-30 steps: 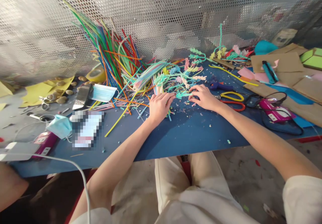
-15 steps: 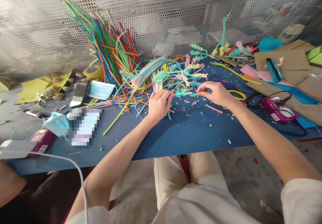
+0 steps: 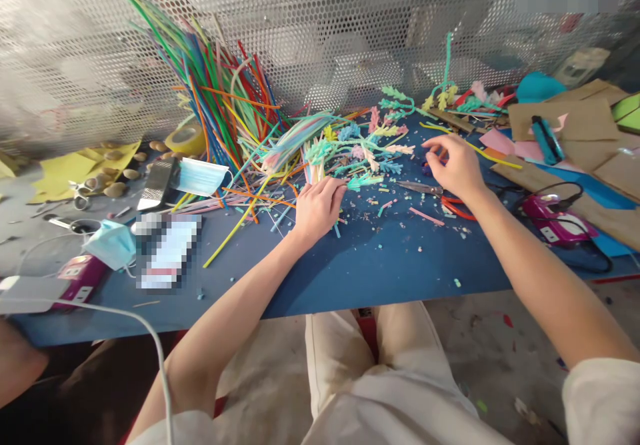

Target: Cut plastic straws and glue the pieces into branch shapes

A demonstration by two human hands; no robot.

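Note:
My left hand [image 3: 320, 210] rests on the tabletop with its fingers closed on one end of a teal pipe cleaner sprig [image 3: 366, 181], whose fluffy branches stick out to the right. My right hand [image 3: 454, 165] hovers to the right of it, fingers curved and thumb apart from the index finger, with nothing visible between them. Below the right hand lie scissors [image 3: 423, 187], blades pointing left and orange handles partly covered by the hand and wrist. Behind the hands sits a cluster of pastel pipe cleaner sprigs [image 3: 370, 148], beside a bundle of pale pipe cleaners [image 3: 295, 140].
Tall loose pipe cleaners [image 3: 215, 98] lean on the perforated metal screen [image 3: 340, 25]. To the left lie a phone [image 3: 170, 252], face masks [image 3: 203, 177] and a tape roll [image 3: 186, 138]. Cardboard [image 3: 563, 115] and a purple power strip [image 3: 557, 217] with cables are right. Clippings litter the blue table [image 3: 390, 265].
My right hand has moved right and up, away from the teal sprig's tip, and its fingers have parted. The scissors now show below it. My left hand has stayed in place.

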